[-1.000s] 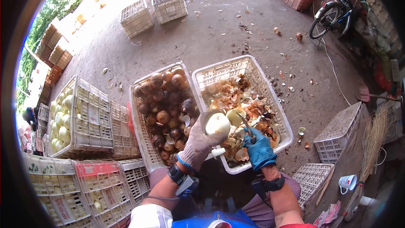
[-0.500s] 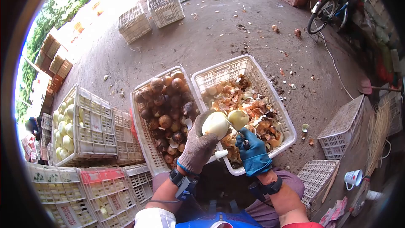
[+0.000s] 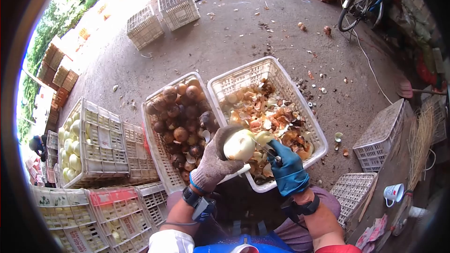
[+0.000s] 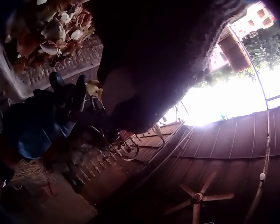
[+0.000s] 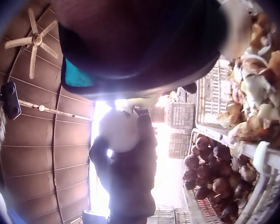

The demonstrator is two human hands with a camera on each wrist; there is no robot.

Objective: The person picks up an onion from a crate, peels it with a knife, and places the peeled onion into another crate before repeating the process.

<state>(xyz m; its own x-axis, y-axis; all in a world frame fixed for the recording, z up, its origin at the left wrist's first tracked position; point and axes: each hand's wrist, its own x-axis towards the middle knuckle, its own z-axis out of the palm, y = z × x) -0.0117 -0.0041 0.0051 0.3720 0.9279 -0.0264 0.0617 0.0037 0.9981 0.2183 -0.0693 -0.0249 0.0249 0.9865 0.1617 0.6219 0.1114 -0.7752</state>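
My left hand (image 3: 212, 165), in a grey knit glove, grips a pale peeled onion (image 3: 239, 145) over the seam between two crates. In the right wrist view the same onion (image 5: 117, 130) looks round and washed out. A small knife (image 3: 272, 152) is held in my right hand (image 3: 288, 168), which wears a blue rubber glove. Its blade points at the onion's right side, where a yellowish flap of skin (image 3: 264, 137) stands out from it. Dark shadow hides most of the left hand in the left wrist view.
A crate (image 3: 149, 133) of brown onions stands front left, beside a crate (image 3: 307, 111) of peelings. Further left, a stacked crate (image 3: 105, 136) holds peeled onions. Crates (image 3: 379, 133), a mug (image 3: 393, 194) and a straw broom (image 3: 420, 133) lie right; a bicycle (image 3: 358, 7) stands behind.
The right hand has swung the knife from over the peelings in to the onion's right side. The left hand keeps its grip, with the onion turned slightly.
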